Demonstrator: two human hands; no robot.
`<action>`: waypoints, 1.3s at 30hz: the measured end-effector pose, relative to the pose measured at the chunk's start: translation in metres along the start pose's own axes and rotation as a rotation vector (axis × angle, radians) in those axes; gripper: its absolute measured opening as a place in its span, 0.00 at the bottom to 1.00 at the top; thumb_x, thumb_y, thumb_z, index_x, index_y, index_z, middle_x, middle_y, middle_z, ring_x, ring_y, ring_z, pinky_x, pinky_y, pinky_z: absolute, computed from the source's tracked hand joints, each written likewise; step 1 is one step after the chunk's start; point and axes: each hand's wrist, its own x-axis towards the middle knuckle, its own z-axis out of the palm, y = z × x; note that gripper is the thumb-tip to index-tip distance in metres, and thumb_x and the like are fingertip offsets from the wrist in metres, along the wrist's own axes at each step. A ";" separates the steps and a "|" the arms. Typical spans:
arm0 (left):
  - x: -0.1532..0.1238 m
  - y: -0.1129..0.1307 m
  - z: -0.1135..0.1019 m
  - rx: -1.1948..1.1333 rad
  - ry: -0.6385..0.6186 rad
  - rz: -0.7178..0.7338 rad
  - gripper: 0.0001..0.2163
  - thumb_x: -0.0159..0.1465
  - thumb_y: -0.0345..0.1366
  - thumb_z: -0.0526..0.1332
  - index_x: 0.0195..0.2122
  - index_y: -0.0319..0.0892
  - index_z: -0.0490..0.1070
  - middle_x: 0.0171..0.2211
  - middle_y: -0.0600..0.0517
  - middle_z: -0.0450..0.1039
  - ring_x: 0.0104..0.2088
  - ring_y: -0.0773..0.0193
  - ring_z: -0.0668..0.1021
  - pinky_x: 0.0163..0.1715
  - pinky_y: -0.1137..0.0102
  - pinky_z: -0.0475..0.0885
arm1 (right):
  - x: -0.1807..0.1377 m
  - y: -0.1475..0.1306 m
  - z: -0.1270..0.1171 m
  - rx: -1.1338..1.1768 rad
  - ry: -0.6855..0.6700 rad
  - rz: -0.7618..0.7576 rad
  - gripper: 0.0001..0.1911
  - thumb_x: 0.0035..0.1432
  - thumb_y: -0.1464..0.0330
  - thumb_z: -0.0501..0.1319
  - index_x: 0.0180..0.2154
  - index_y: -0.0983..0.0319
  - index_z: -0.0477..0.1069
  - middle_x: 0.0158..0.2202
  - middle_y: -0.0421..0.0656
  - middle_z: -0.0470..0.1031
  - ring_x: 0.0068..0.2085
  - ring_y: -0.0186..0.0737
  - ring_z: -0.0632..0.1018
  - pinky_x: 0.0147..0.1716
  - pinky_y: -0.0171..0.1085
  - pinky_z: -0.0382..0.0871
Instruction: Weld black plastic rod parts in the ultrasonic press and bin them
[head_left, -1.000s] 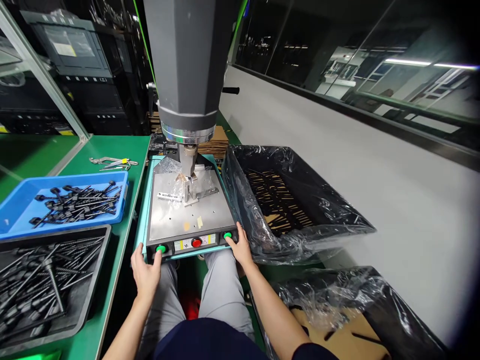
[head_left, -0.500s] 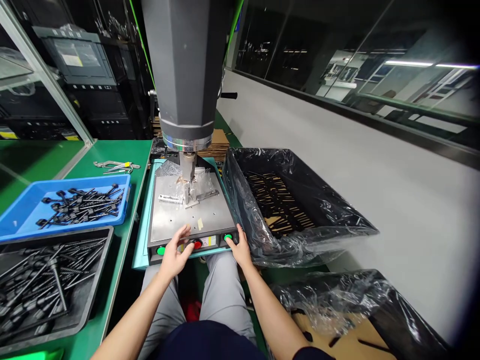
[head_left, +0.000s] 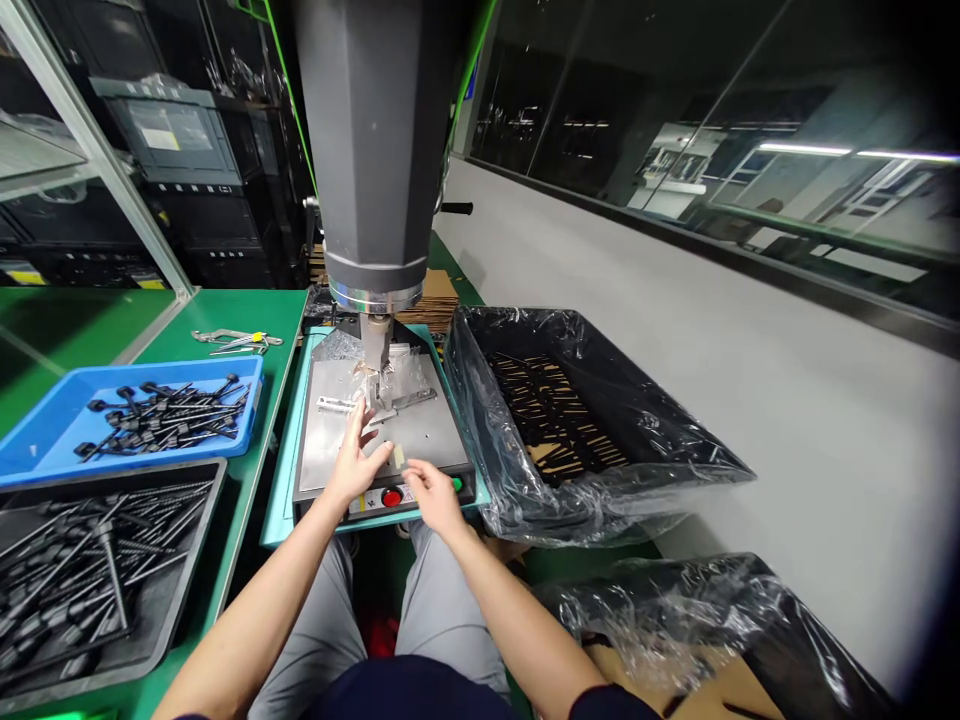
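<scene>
My left hand (head_left: pixel 357 468) is over the press's metal base plate (head_left: pixel 319 440), fingers apart and nothing in it. Its fingertips come up close to the small fixture (head_left: pixel 381 400) under the press head (head_left: pixel 377 340); whether they touch it I cannot tell. My right hand (head_left: pixel 438 496) hovers above the plate's front edge with its fingers loosely bent and apart, holding nothing visible. Beside it shows a green button (head_left: pixel 457 484), and between the hands is a red button (head_left: pixel 391 497). Clear plastic film (head_left: pixel 409 372) surrounds the fixture.
A blue tray (head_left: pixel 52 420) of black-headed rods and a dark tray (head_left: pixel 214 500) of longer rods stand at left. Pliers (head_left: pixel 240 338) lie behind them. A plastic-lined black bin (head_left: pixel 645 400) with thin dark parts stands at right, another lined bin (head_left: pixel 795 610) nearer me.
Both hands have left the button panel. My left hand has moved forward toward the fixture, and my right hand has moved left and inward from the green button.
</scene>
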 end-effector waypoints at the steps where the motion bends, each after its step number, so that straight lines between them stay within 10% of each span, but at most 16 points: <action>1: 0.000 0.002 0.000 -0.008 -0.001 0.001 0.40 0.58 0.37 0.68 0.69 0.54 0.50 0.72 0.47 0.42 0.66 0.51 0.61 0.59 0.60 0.67 | 0.005 -0.005 0.010 -0.017 -0.073 -0.011 0.16 0.61 0.62 0.58 0.48 0.57 0.75 0.37 0.45 0.81 0.40 0.46 0.80 0.43 0.44 0.74; 8: 0.008 0.016 0.003 -0.129 -0.002 -0.035 0.38 0.58 0.41 0.67 0.68 0.50 0.53 0.71 0.43 0.42 0.63 0.48 0.67 0.57 0.59 0.69 | 0.067 -0.037 0.065 -0.245 -0.273 -0.152 0.15 0.60 0.71 0.54 0.44 0.59 0.77 0.38 0.47 0.79 0.40 0.48 0.78 0.45 0.44 0.71; 17: 0.020 0.026 -0.003 -0.243 0.016 -0.040 0.34 0.57 0.41 0.69 0.64 0.51 0.59 0.70 0.44 0.49 0.61 0.49 0.69 0.57 0.56 0.70 | 0.135 -0.056 0.061 -0.246 0.298 -0.318 0.25 0.63 0.64 0.53 0.60 0.61 0.65 0.54 0.52 0.65 0.58 0.48 0.68 0.60 0.45 0.60; 26: 0.032 0.021 -0.012 -0.202 0.056 -0.042 0.33 0.58 0.43 0.69 0.64 0.50 0.61 0.69 0.43 0.52 0.59 0.49 0.72 0.55 0.55 0.71 | 0.204 -0.083 0.042 -0.237 0.068 -0.285 0.11 0.55 0.66 0.62 0.41 0.61 0.76 0.50 0.48 0.72 0.55 0.47 0.70 0.60 0.46 0.60; 32: 0.030 0.017 -0.014 -0.140 0.078 -0.044 0.33 0.59 0.44 0.67 0.65 0.49 0.60 0.68 0.44 0.54 0.59 0.49 0.71 0.57 0.56 0.69 | 0.163 -0.082 0.031 0.006 0.111 -0.235 0.12 0.52 0.61 0.64 0.37 0.61 0.73 0.41 0.46 0.75 0.44 0.44 0.74 0.50 0.45 0.67; 39: 0.000 -0.002 -0.015 -0.080 0.073 -0.177 0.33 0.57 0.43 0.66 0.63 0.43 0.62 0.66 0.40 0.59 0.58 0.51 0.73 0.58 0.55 0.67 | 0.055 -0.064 0.010 0.203 -0.298 -0.035 0.21 0.40 0.60 0.73 0.35 0.61 0.71 0.29 0.37 0.72 0.29 0.33 0.71 0.32 0.35 0.66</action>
